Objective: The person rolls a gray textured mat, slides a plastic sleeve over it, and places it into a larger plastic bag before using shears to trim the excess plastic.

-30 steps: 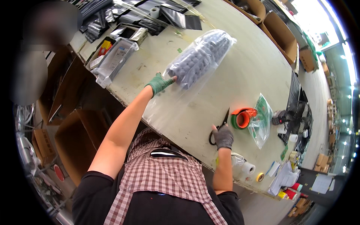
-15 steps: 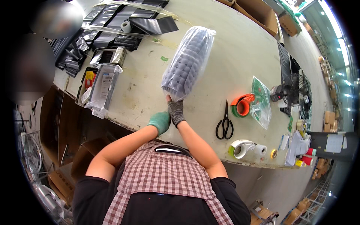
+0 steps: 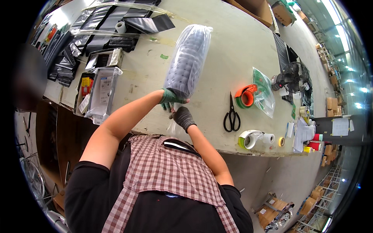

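Observation:
A rolled grey dimpled cushion [image 3: 182, 70] lies on the table inside a clear plastic bag [image 3: 201, 33], pointing away from me. My left hand [image 3: 171, 98], in a green glove with bare fingertips, is closed round the bag's gathered near end, just below the cushion. Right below it, my right hand [image 3: 182, 117] in a dark grey glove is closed on the bag's loose plastic tail, its bare fingertips pinched. A strip of the clear tail hangs down toward the table's near edge. The exact grip of the right fingers is partly hidden.
Black scissors [image 3: 232, 116], an orange tape dispenser [image 3: 244, 96] and tape rolls [image 3: 250, 139] lie to the right, with a small black fan [image 3: 294, 77] beyond. Open boxes [image 3: 101, 91] and black plastic bags [image 3: 105, 29] are on the left. The table's near edge [image 3: 229, 151] runs before me.
My left hand has moved up from beside the right wrist to the bag's neck. The right hand has slid down from the neck onto the tail. The view has shifted slightly.

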The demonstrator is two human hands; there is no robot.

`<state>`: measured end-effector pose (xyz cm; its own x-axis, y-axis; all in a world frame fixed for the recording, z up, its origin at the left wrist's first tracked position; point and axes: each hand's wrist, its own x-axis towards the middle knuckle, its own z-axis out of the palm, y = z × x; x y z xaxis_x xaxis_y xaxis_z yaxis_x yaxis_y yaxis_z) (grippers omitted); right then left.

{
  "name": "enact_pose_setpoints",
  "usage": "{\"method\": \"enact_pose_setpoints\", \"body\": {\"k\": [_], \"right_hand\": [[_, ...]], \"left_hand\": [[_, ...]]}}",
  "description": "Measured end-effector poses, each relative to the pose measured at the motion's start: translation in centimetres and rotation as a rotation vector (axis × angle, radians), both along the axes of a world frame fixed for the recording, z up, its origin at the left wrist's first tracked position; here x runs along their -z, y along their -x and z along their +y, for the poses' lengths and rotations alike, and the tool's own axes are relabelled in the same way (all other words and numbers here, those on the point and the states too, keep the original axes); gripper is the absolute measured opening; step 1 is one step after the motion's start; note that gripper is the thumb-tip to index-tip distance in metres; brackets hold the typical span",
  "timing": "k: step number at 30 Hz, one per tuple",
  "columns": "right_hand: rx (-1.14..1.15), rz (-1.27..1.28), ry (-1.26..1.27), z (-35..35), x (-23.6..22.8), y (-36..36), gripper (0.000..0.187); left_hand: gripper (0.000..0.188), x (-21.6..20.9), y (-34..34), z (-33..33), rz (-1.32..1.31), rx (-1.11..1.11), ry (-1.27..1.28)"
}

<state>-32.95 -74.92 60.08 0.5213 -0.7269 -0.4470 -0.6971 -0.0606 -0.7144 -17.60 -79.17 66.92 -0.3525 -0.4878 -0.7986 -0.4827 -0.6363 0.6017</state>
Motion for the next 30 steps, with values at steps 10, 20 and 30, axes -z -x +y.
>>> {"method": "enact_pose_setpoints", "body": {"k": [10,20,30], "right_hand": [[-0.333,0.220,0.313,4.1,-4.9,3.2,0.024],[-0.517,0.124,0.705,-5.6,-14.6,0.7,0.030],[-1.127,0.313,0.666,-8.2,-11.5,-18.4,0.043]], "left_hand": [[0.022,5.9,0.9,3.7,0.723,-0.937,-0.379],[0.031,8.8,0.6,8.6,0.803,-1.129,0.091],[0.021,6.3,2.0,10.1,-0.395,-1.492,0.533]]}}
